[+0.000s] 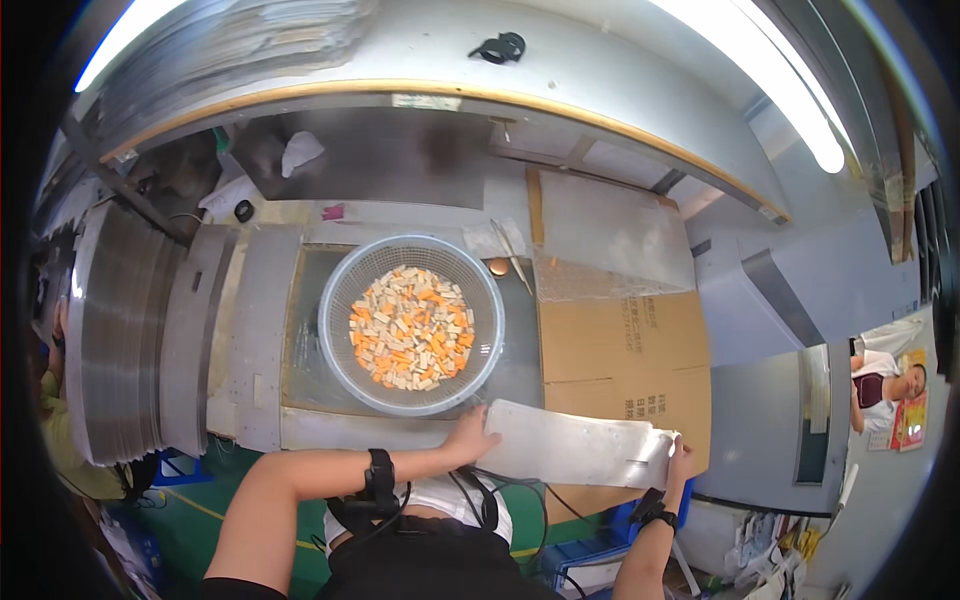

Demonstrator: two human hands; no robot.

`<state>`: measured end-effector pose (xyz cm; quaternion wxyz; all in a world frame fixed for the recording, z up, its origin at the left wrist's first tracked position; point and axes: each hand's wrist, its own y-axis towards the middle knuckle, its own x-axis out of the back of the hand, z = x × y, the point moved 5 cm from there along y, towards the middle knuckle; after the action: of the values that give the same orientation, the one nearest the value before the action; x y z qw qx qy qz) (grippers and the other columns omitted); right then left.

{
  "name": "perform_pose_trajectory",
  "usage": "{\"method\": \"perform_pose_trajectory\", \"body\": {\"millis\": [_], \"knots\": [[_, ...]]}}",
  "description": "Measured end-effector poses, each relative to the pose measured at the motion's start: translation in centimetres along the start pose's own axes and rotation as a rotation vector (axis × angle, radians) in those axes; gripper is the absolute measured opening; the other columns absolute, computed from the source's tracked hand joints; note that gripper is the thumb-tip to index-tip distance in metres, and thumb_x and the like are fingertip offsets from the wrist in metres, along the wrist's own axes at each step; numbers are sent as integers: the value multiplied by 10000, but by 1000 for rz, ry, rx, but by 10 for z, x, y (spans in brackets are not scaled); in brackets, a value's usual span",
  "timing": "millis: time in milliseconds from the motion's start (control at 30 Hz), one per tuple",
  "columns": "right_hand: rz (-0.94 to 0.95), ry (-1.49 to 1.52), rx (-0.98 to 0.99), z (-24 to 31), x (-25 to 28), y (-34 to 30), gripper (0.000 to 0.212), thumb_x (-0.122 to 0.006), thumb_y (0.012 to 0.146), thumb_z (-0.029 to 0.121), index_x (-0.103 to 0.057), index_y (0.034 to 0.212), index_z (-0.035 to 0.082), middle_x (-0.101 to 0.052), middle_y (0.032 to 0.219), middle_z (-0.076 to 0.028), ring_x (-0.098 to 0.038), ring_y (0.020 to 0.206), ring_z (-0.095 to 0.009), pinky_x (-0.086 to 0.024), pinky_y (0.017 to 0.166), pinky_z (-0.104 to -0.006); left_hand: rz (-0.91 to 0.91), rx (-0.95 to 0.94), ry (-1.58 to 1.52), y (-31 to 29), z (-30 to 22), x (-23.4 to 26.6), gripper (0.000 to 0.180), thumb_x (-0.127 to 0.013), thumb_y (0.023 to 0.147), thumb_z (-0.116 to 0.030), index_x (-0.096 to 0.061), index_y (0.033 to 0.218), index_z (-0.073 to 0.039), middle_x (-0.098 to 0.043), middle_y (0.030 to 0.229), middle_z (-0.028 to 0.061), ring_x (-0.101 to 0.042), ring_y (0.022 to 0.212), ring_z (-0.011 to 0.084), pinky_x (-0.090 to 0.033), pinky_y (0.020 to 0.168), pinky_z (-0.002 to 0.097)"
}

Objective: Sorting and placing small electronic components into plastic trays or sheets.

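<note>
Holding the metal sheet (570, 444): left hand (468, 440) grasps its left end, right hand (680, 462) its right edge, fingers partly hidden; two ends probably keep the long piece steady.
Metal sheet's place: over the near part of the brown cardboard (610, 345), right of the basket (412, 408).
Basket: high-walled, likely to stop the loose orange and tan pieces (412, 328) scattering.
Tweezers (513, 259): between basket and cardboard, perhaps for easy reach.

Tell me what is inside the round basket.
Inside the basket lies a heap of small orange and beige pieces; its top layer shows. The pieces beneath, and the basket floor under them, are covered.
</note>
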<state>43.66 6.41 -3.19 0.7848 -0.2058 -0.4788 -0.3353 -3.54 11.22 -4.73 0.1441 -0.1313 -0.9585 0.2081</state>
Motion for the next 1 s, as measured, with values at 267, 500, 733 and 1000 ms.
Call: {"method": "perform_pose_trajectory", "body": {"millis": [267,500,733,1000], "knots": [[565,1080,-387,60,5,-68,413,-403,814,386,-467,1037,45,-525,976,-52,-504,862,-156,-427,756,-297,41,184,-94,10,6,3,677,-642,573,-227,-348,1103,76,-529,896,185,-524,832,269,-400,743,305],[562,1077,-65,28,17,-56,398,-410,826,290,-397,1089,-9,-482,1044,-81,-465,953,-181,-376,819,-311,219,195,-142,15,7,-13,474,-579,618,-218,-450,979,60,-488,979,217,-476,929,308,-374,784,353],[613,728,-136,21,36,-51,386,-579,627,31,-464,989,-36,-555,875,-94,-544,767,-200,-424,707,-299,-41,-226,570,-10,-27,-7,547,-570,653,-268,-393,1067,42,-239,1211,201,-161,1131,419,-239,871,490],[454,630,-81,35,30,-56,460,-505,531,-76,-485,986,-12,-534,863,-62,-515,743,-170,-407,653,-268,187,-229,260,2,-35,49,445,-473,755,-311,-405,1091,-28,-436,1089,192,-435,1005,294,-334,845,330]]}}
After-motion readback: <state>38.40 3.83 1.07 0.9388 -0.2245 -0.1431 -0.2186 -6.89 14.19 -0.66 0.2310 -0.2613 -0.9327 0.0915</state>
